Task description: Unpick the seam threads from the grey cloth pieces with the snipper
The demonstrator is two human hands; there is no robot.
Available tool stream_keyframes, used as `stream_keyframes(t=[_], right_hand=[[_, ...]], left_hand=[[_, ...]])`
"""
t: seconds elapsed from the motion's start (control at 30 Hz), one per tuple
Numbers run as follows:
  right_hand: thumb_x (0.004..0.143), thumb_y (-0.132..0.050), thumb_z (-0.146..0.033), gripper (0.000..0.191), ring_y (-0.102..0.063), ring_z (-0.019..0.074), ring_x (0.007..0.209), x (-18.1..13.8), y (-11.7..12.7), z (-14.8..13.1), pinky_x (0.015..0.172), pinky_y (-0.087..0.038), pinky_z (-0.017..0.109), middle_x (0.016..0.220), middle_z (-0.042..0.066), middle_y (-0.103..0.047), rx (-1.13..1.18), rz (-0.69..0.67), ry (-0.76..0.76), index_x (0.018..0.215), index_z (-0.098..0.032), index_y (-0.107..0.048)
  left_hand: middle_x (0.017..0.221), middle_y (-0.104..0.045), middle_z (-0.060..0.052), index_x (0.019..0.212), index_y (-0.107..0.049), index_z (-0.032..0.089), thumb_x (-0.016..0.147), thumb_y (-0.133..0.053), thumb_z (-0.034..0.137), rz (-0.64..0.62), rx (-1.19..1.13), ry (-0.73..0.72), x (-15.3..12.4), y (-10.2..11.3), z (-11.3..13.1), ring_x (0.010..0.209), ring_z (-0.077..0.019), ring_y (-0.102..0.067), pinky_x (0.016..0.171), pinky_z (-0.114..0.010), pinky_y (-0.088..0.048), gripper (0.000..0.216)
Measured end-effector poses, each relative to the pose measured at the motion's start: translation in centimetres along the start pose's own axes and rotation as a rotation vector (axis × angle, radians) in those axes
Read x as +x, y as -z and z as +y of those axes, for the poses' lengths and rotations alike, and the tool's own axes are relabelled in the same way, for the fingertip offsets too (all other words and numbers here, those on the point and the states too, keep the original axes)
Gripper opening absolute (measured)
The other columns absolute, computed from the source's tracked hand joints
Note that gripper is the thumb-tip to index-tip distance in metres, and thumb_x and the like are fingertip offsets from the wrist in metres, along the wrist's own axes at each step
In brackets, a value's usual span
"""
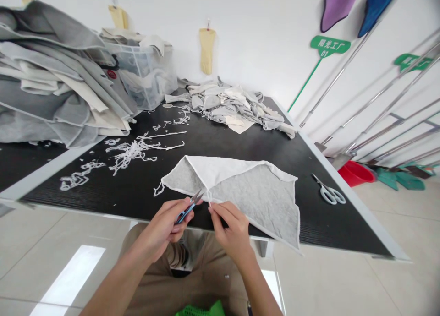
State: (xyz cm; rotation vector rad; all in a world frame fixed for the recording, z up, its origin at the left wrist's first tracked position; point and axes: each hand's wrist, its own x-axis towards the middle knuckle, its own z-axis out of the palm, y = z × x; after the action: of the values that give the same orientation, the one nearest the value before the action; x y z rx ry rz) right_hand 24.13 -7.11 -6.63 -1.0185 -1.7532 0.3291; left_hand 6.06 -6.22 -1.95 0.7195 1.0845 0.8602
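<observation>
My left hand is closed round a pair of blue-handled thread snips, their blades pointing up and right at the near edge of the cloth. My right hand pinches a white thread at that edge, just right of the blades. The grey-and-white cloth lies on the black table, one flap folded over with its white side up, its right part hanging slightly past the front edge. A loose thread tail trails from its left corner. Whether the blades touch the thread I cannot tell.
White-handled scissors lie at the table's right. Thread scraps are scattered on the left. Behind are a heap of grey cloths, a clear plastic bin and a tall cloth stack. A red dustpan stands beyond the table.
</observation>
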Motion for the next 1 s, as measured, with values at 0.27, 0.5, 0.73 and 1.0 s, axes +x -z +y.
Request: stream_keyframes(t=[0.27, 0.5, 0.73, 1.0], right_hand=[[0.088, -0.058, -0.005, 0.031, -0.065, 0.0197, 0.083, 0.0, -0.1, 0.0, 0.073, -0.055, 0.035, 0.09, 0.006, -0.071, -0.002, -0.014, 0.008, 0.11, -0.026, -0.067], [0.088, -0.058, -0.003, 0.028, -0.063, 0.0178, 0.08, 0.1, 0.0, 0.0, 0.071, -0.053, 0.032, 0.088, 0.007, -0.07, -0.01, -0.025, 0.068, 0.109, -0.019, -0.067], [0.088, -0.058, -0.003, 0.028, -0.062, 0.0181, 0.081, -0.1, 0.0, 0.2, 0.071, -0.052, 0.032, 0.089, 0.007, -0.07, -0.015, -0.025, 0.073, 0.11, -0.019, -0.067], [0.088, -0.058, -0.002, 0.03, -0.062, 0.0181, 0.08, -0.2, -0.1, 0.3, 0.07, -0.052, 0.032, 0.088, 0.008, -0.07, -0.007, -0.03, 0.069, 0.112, -0.018, -0.067]], left_hand=[[0.067, -0.045, 0.004, 0.104, -0.067, 0.011, 0.08, -0.067, 0.054, 0.042, 0.065, 0.014, 0.5, -0.2, -0.2, 0.045, -0.0007, -0.021, 0.042, -0.016, -0.007, 0.049], [0.066, -0.043, 0.005, 0.095, -0.064, 0.013, 0.08, -0.066, 0.057, -0.009, 0.087, 0.016, 1.5, -0.8, 0.0, 0.044, -0.0006, -0.019, 0.041, -0.016, -0.005, 0.046], [0.065, -0.046, 0.004, 0.086, -0.063, 0.011, 0.076, -0.072, 0.053, 0.034, 0.072, -0.007, 2.0, -1.3, 0.1, 0.044, 0.0006, -0.022, 0.041, -0.015, -0.004, 0.044], [0.065, -0.048, 0.003, 0.09, -0.067, 0.008, 0.075, -0.076, 0.047, 0.023, -0.012, 0.001, 2.4, -1.0, 0.2, 0.045, 0.0016, -0.021, 0.042, -0.014, -0.005, 0.043]])
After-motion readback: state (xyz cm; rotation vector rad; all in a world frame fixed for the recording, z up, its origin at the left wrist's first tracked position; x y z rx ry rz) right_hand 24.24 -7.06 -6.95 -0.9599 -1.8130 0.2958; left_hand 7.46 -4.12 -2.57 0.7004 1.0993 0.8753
